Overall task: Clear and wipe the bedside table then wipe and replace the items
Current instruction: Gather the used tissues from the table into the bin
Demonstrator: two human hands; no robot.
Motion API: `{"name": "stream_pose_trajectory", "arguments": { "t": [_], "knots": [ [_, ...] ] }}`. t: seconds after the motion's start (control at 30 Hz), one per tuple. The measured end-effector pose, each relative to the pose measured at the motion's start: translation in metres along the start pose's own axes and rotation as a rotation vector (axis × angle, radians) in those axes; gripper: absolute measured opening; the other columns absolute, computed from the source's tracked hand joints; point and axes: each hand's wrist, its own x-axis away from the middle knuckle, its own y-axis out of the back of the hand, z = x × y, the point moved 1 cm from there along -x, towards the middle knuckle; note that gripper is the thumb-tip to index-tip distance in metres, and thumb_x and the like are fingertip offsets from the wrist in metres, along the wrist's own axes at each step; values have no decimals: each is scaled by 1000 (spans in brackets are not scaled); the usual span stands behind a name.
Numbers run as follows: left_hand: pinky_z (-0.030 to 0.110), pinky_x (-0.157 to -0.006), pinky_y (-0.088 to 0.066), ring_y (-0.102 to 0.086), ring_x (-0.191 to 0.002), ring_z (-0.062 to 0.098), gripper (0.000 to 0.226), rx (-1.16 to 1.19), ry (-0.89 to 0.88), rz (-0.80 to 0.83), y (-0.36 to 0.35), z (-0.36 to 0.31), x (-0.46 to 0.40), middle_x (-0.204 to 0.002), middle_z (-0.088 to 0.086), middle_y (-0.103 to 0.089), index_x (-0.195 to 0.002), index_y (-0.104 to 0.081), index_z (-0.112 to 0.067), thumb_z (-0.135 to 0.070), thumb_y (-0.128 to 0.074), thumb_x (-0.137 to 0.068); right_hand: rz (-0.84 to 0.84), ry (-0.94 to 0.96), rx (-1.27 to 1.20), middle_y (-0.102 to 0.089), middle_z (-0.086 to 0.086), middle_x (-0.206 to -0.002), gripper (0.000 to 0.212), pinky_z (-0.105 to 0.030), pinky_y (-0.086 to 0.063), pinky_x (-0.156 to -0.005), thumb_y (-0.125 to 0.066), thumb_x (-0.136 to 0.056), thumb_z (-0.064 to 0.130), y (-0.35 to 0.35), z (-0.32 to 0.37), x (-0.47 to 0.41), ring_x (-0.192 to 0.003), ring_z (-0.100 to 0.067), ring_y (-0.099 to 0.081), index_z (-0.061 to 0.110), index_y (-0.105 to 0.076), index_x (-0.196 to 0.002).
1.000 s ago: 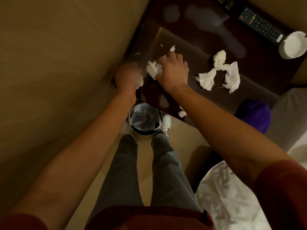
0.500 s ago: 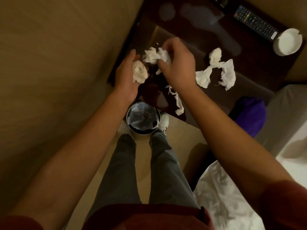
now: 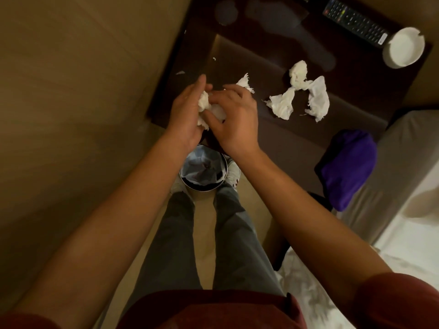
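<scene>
Both hands, left hand (image 3: 187, 110) and right hand (image 3: 234, 117), clutch a tissue wad (image 3: 204, 103) at the counter (image 3: 240, 51) near edge; the bin (image 3: 203, 172) sits directly below, nearer.

Dark bedside table (image 3: 249, 53) with tissue litter, a remote and an ashtray

The glossy brown top shows pale smears toward 12 o'clock. A black remote control (image 3: 355, 21) lies slantwise at 1 o'clock, with a round white ashtray (image 3: 406, 47) just beside its end. Crumpled white tissues (image 3: 300, 91) lie strewn right of centre, a torn piece (image 3: 245, 83) sits nearer the middle, and small scraps (image 3: 180, 72) lie toward 10 o'clock. A wad of tissue (image 3: 204, 103) is bunched at the front edge, seemingly lifted off the surface.
</scene>
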Motion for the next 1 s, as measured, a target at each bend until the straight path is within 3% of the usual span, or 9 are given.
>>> {"name": "stream_pose_trajectory", "arguments": {
  "t": [0.13, 0.23, 0.33, 0.5, 0.63, 0.77, 0.9, 1.0],
  "knots": [
    [28, -71, -57, -72, -77, 13, 18, -30, -30, -98, -5, 8, 0, -83, 1, -73, -98, -66, -12, -27, -58, -104, 91, 52, -91, -70, -4, -115, 30, -36, -46, -99, -72, -91, 29, 6, -10, 1, -115, -22, -59, 13, -74, -116],
    [33, -75, -58, -71, -77, 16, 15, -70, -49, -141, -7, 8, -3, -85, 5, -72, -97, -65, -12, -23, -59, -103, 59, -41, -112, -66, -2, -122, 37, -30, -46, -94, -69, -92, 33, 16, -24, -9, -114, -18, -57, 16, -67, -125],
    [31, -69, -57, -68, -67, 15, 11, -81, -65, -176, -5, 5, -6, -82, 7, -70, -96, -63, -10, -18, -60, -102, 74, -183, 19, -57, -8, -134, 52, -39, -47, -100, -66, -90, 31, 23, -47, -28, -121, -27, -54, 16, -57, -138],
    [28, -64, -56, -65, -60, 12, 9, -99, -64, -237, 4, 3, -14, -80, 6, -68, -94, -64, -11, -17, -62, -101, 248, -315, 200, -50, -10, -142, 68, -44, -48, -101, -70, -89, 42, 19, -68, -59, -127, -34, -51, 25, -44, -149],
    [29, -62, -57, -66, -59, 14, 9, -10, -34, -252, 7, 5, -19, -79, 7, -68, -94, -64, -10, -17, -66, -99, 315, -329, 311, -50, -11, -139, 64, -46, -49, -100, -74, -86, 44, 4, -67, -68, -127, -36, -51, 26, -49, -143],
    [30, -64, -58, -70, -63, 15, 14, -2, -35, -260, 8, 10, -23, -81, 6, -70, -99, -65, -7, -18, -73, -94, 343, -301, 377, -58, -10, -128, 39, -42, -49, -95, -70, -91, 29, -5, -67, -68, -118, -34, -59, 23, -61, -129],
    [28, -63, -58, -73, -66, 15, 11, -8, -46, -253, 9, 11, -24, -81, 4, -72, -98, -66, -8, -13, -74, -92, 293, -384, 229, -71, -3, -108, 19, -35, -51, -81, -68, -89, 25, 3, -64, -66, -102, -28, -68, 23, -70, -108],
    [31, -69, -59, -74, -74, 17, 7, -4, -54, -257, 4, 9, -24, -85, 5, -74, -98, -68, -9, -10, -72, -92, 215, -364, 60, -65, 7, -89, 16, -33, -50, -70, -72, -85, 31, 15, -59, -59, -88, -20, -67, 25, -66, -99]
  ]
}}
